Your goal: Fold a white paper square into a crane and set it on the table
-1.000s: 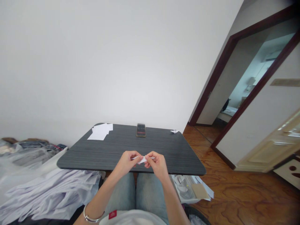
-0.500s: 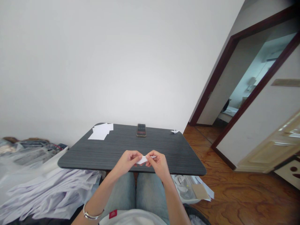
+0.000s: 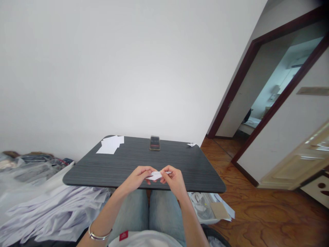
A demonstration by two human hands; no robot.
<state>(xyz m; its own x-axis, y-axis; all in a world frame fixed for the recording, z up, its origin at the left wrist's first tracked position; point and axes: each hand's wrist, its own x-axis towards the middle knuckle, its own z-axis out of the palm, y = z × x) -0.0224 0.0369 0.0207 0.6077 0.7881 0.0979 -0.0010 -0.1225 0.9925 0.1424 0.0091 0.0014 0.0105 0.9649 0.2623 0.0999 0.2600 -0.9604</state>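
A small piece of folded white paper (image 3: 154, 176) is held above the table's front edge, between both hands. My left hand (image 3: 140, 176) pinches its left end, the thumb lying along the top. At the other end, my right hand (image 3: 171, 176) grips the paper between thumb and fingers, and a thin pointed tip sticks out past them to the right. The fingers hide part of the folds. At the table's far right corner sits a folded white paper figure (image 3: 191, 144), possibly a crane.
White paper sheets (image 3: 108, 144) lie at the back left of the dark table (image 3: 133, 161). A phone (image 3: 155, 143) stands at the back middle. Left of the table are piled white garments (image 3: 56, 212); a bin with papers (image 3: 208, 207) is below at the right.
My left thumb and fingers have shifted slightly along the paper, so more of its left part shows. The right hand keeps its grip almost unchanged.
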